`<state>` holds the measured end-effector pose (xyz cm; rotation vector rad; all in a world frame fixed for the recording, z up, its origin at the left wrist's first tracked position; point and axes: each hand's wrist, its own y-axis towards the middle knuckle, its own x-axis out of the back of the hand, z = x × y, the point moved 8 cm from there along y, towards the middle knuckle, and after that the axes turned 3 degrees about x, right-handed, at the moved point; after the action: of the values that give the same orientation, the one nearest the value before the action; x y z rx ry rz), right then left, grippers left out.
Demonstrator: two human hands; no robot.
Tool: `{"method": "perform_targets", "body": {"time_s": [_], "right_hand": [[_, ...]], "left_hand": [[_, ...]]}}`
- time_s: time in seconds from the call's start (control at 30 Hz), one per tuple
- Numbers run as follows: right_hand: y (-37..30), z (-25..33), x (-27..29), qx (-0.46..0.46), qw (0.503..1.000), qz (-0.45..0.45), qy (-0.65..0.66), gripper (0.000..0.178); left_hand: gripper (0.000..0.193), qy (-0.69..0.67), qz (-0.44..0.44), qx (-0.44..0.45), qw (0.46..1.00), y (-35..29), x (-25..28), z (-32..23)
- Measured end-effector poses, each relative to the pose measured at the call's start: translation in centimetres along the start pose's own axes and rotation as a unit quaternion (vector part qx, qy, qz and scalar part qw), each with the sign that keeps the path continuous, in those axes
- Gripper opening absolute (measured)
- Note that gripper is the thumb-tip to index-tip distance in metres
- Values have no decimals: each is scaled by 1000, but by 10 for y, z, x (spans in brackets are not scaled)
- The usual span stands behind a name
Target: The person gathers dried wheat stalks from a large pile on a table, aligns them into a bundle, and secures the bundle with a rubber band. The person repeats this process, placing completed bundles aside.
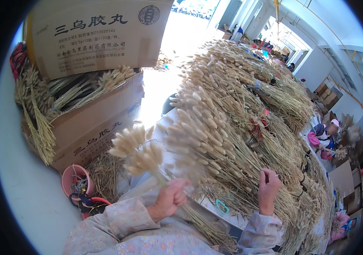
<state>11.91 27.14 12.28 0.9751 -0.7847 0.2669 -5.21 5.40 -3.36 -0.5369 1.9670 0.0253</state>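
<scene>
My left hand point(169, 200) is closed round the stems of a bunch of dried bunny-tail grass point(145, 159). Its fluffy cream heads point up and away to the left, and the cut stems trail down to the right across my lap. Over the table's heap of dried bunny-tail grass point(228, 127), my right hand point(269, 187) is raised with its fingers curled together. Whatever those fingers pinch, if anything, is too small to make out. Between the two hands, a teal loop-shaped handle point(222, 206) lies at the near edge of the table.
An open cardboard box point(96, 131) at the left holds more bundled grass. Below it stand a pink bucket point(66, 180) with small items and a red container point(105, 201); loose straw point(105, 174) lies beside them. Co-workers point(323, 134) sit beyond the heap at the right, near stacked cartons.
</scene>
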Motion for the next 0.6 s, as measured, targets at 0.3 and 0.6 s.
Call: {"method": "perform_targets", "body": {"time_s": [0.3, 0.6], "right_hand": [[-100, 51, -3, 22, 987, 128, 95, 12], [-122, 62, -38, -29, 923, 352, 154, 38]], "left_hand": [[33, 29, -32, -102, 994, 10, -3, -50], [21, 63, -46, -46, 996, 2, -16, -34]]}}
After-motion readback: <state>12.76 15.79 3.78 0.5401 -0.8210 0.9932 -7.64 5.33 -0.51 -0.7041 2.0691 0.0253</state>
